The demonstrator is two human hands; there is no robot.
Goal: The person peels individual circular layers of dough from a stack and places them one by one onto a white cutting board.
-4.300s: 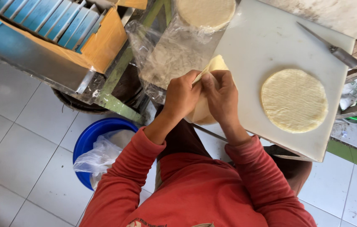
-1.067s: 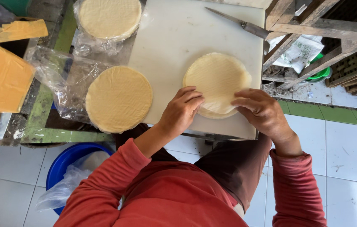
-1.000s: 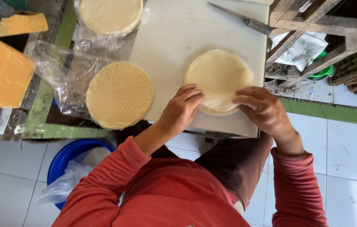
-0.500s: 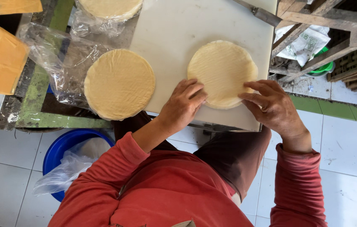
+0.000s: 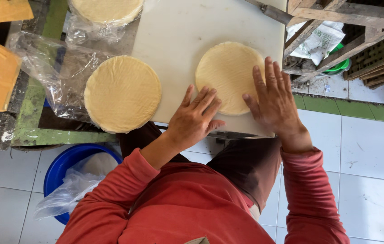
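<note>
White board [image 5: 178, 40] under both flat hands (left [image 5: 196, 119], right [image 5: 275, 101]), dough round [image 5: 228, 74] between.

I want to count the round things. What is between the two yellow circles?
In the head view, only bare white cutting board lies between the stack of round wrappers and the single round sheet. The left hand rests just below that gap.

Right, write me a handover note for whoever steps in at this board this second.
Left hand: open, flat, fingers on the near-left edge of the round dough sheet.
Right hand: open, flat on that sheet's right edge.
The sheet lies alone on the white cutting board.
Stack of dough sheets sits on clear plastic left of the board; another stack farther back.
Knife at the board's far corner, untouched.
Done: one sheet laid out flat.
Left: both stacks unworked.
</note>
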